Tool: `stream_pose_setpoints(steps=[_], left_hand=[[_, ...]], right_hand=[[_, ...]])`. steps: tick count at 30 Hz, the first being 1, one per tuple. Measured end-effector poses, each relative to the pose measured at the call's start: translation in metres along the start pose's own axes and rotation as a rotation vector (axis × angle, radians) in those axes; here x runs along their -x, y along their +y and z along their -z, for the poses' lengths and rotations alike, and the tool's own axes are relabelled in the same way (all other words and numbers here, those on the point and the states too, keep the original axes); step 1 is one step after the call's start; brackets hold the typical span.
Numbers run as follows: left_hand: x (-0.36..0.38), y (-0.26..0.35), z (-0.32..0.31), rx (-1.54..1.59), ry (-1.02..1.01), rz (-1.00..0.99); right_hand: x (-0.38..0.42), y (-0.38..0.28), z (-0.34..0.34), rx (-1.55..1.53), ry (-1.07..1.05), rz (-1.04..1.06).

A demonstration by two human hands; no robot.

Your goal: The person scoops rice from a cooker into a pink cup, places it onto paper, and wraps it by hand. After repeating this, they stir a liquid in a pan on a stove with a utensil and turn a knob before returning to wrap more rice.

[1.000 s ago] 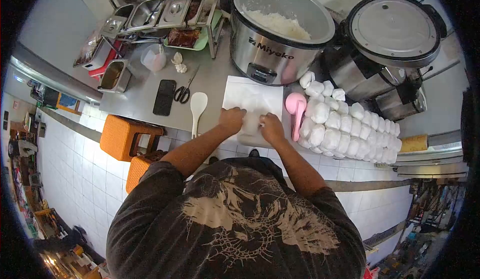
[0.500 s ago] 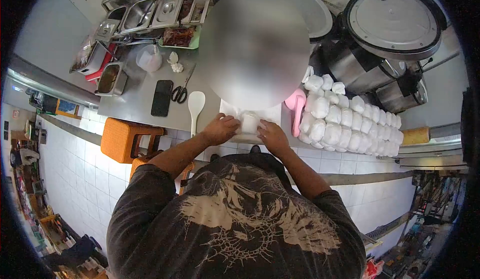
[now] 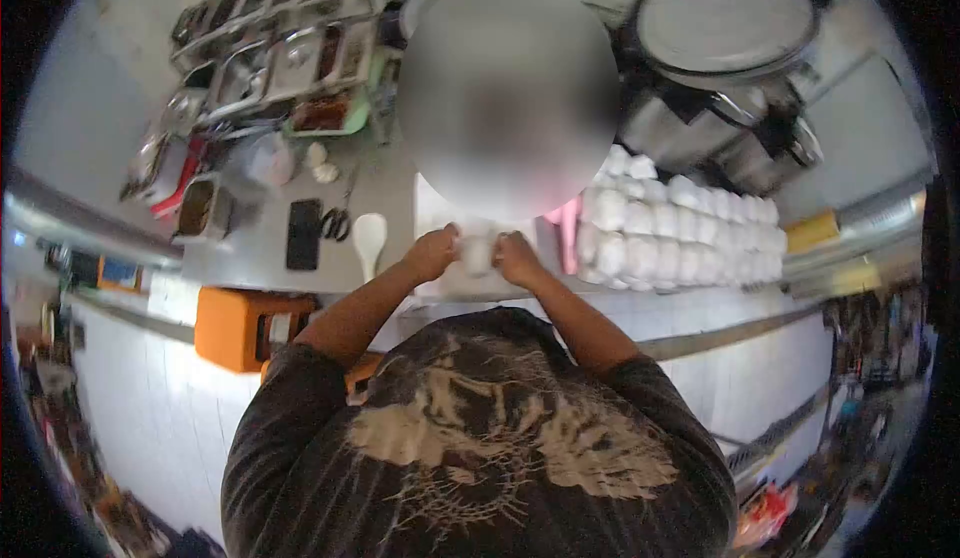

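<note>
At the front edge of the worktop, a small white wrapped packet (image 3: 478, 256) sits between my two hands. On its left side my left hand (image 3: 434, 254) has its fingers curled closed at the wrapping. My right hand (image 3: 517, 260) is closed in the same way on the opposite side. Motion blur softens the fingertips and the packet's ends. Beneath them lies a white sheet (image 3: 430, 203), partly hidden by the blurred round patch. To the right, a pink scoop-like tool (image 3: 569, 236) lies beside stacked white packets (image 3: 680, 228).
A white rice paddle (image 3: 369, 241), black phone (image 3: 304, 235) and black-handled scissors (image 3: 335, 224) lie to the left. Steel food trays (image 3: 240, 78) stand at back left, large lidded pots (image 3: 725, 18) at back right. An orange stool (image 3: 240, 330) is below the left edge.
The view has shifted, so the worktop items appear further left. My fingers have gone from spread around the packet to curled closed at its two sides.
</note>
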State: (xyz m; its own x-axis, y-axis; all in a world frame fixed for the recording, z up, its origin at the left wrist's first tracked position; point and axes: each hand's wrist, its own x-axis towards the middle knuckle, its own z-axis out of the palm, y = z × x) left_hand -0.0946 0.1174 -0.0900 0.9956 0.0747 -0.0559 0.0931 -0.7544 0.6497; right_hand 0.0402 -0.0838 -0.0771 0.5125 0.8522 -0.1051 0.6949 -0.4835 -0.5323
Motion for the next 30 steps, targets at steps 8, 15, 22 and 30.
stream_pose_setpoints(steps=[8, 15, 22, 30], left_hand=[[0.0, 0.01, -0.015, -0.016, 0.107, 0.0], [0.021, 0.086, 0.018, 0.513, 0.101, -0.115], [0.003, 0.186, -0.029, 0.515, 0.271, -0.071], [-0.068, 0.338, -0.098, 0.615, 0.027, -0.175]], right_hand=[[0.031, -0.023, 0.009, -0.482, 0.11, -0.149], [0.1, -0.056, 0.027, -0.699, 0.432, -0.173], [0.163, -0.049, 0.08, -0.68, 0.64, -0.44], [0.27, 0.057, 0.157, -1.027, 0.688, -0.226]])
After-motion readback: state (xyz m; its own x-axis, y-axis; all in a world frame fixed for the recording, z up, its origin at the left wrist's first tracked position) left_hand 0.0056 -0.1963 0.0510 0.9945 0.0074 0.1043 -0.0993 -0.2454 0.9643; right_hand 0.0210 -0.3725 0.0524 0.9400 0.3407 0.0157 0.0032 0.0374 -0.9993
